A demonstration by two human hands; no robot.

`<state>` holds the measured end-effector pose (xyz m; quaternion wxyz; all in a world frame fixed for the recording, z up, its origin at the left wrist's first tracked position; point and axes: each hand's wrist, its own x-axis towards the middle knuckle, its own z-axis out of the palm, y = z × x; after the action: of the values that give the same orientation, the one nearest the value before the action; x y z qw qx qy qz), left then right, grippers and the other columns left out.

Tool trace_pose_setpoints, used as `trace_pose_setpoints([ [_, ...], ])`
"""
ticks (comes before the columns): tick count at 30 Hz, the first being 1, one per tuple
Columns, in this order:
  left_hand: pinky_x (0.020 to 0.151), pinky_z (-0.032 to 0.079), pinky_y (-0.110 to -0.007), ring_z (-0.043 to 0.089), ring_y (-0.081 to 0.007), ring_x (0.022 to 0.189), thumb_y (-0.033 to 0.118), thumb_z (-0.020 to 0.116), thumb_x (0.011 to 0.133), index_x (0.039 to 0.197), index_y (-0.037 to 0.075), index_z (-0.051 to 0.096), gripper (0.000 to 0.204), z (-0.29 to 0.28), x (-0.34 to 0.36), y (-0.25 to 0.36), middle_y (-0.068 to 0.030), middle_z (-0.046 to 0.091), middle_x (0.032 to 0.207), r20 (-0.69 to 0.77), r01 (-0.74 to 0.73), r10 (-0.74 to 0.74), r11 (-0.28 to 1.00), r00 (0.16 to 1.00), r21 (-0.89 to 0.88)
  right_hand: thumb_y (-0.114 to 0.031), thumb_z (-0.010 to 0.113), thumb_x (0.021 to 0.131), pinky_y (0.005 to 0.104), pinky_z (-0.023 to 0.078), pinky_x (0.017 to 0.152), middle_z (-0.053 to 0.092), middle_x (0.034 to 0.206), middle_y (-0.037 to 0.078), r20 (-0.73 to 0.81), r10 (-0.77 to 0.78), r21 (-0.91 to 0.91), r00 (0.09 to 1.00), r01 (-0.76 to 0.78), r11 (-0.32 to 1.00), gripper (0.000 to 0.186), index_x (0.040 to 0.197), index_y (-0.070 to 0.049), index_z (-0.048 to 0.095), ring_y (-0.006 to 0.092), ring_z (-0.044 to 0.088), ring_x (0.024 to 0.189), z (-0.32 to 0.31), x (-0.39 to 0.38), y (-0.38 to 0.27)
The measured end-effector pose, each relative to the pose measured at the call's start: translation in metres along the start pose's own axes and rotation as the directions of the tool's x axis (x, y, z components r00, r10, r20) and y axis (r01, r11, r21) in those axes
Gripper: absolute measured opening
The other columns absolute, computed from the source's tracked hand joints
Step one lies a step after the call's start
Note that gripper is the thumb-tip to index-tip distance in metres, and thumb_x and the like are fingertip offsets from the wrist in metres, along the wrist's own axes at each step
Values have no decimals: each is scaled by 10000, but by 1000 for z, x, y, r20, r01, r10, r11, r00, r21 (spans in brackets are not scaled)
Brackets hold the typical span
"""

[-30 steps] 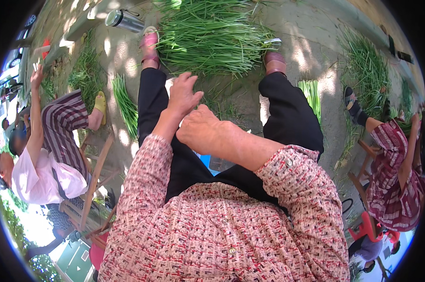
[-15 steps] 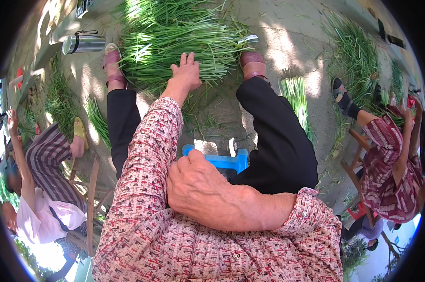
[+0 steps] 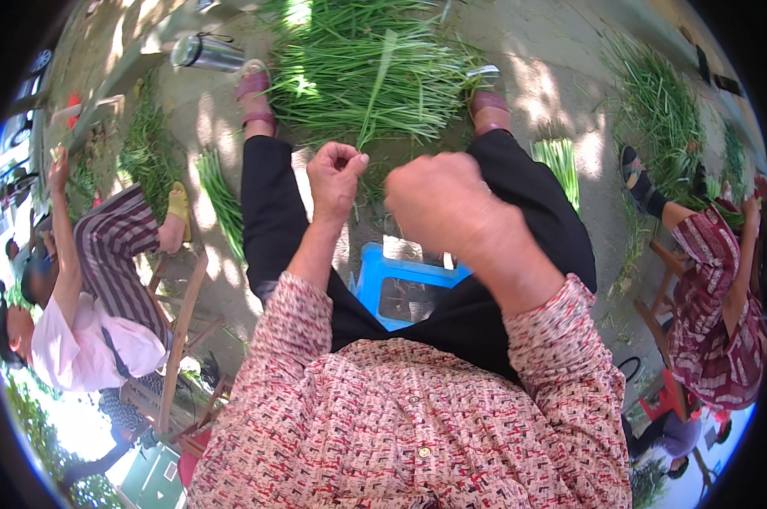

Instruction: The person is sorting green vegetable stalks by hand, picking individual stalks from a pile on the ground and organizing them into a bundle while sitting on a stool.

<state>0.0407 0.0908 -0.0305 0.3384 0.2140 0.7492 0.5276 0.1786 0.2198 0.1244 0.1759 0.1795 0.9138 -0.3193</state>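
L hand (image 3: pixel 336 176) pinches thin green stalk (image 3: pixel 376 93).

I wear a long-sleeved blouse (image 3: pixel 417 433) in a busy red, white and dark woven pattern, buttoned down the front, cuffs ending at the wrists. My trousers (image 3: pixel 519 254) are black, and my sandals (image 3: pixel 254 89) are dark red. Both hands are bare.

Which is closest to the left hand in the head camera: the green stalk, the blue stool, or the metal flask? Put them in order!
From the left hand:
1. Green stalk: pinched in its fingers, running up to the pile.
2. Blue stool: just below, between the legs.
3. Metal flask: far up and to the left, on the ground.
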Motion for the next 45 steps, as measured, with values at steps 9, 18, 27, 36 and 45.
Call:
trace_pose_setpoints([
  [9, 705, 487, -217, 586, -87, 794, -56, 705, 758, 791, 12, 594, 134, -18, -68, 74, -37, 576, 923, 43, -61, 78, 947, 996, -316, -278, 587, 826, 415, 467, 676, 612, 728, 175, -292, 179, 588, 939, 29, 808, 349, 840, 70, 560, 333, 620, 775, -8, 22, 21],
  [18, 746, 446, -247, 557, -127, 786, -33, 709, 719, 756, 32, 571, 157, -14, -86, 90, -61, 579, 841, 118, -262, 271, 961, 955, -83, -284, 616, 889, 207, 436, 641, 657, 950, 48, -125, 166, 980, 978, 96, 176, 425, 1206, -6, 558, 85, 592, 798, -9, 26, -2],
  [27, 771, 465, -261, 581, -148, 843, -19, 688, 748, 800, 25, 575, 132, -11, -94, 107, -72, 592, 911, 219, -350, 333, 936, 917, 42, -227, 639, 854, 204, 374, 570, 625, 731, 0, -207, 54, 973, 977, 200, 114, 234, 930, -13, 698, 58, 515, 643, -10, 19, 5],
  [36, 763, 500, -269, 573, -107, 847, 150, 611, 907, 1152, -21, 545, 305, -8, -71, 140, -65, 603, 1004, 39, -208, 251, 872, 967, -444, -233, 641, 860, 192, 351, 534, 565, 644, -40, -189, -111, 929, 976, 214, 303, 226, 875, -21, 716, 33, 438, 586, -11, 12, 0],
  [45, 719, 425, -234, 539, -103, 745, 225, 522, 957, 931, 7, 596, 231, 3, -71, 154, -26, 591, 819, -126, -262, 233, 908, 964, -327, -103, 616, 821, 242, 406, 542, 598, 633, 1, -176, -248, 843, 953, 276, 463, 154, 790, 28, 691, 71, 501, 577, 5, 17, -4],
])
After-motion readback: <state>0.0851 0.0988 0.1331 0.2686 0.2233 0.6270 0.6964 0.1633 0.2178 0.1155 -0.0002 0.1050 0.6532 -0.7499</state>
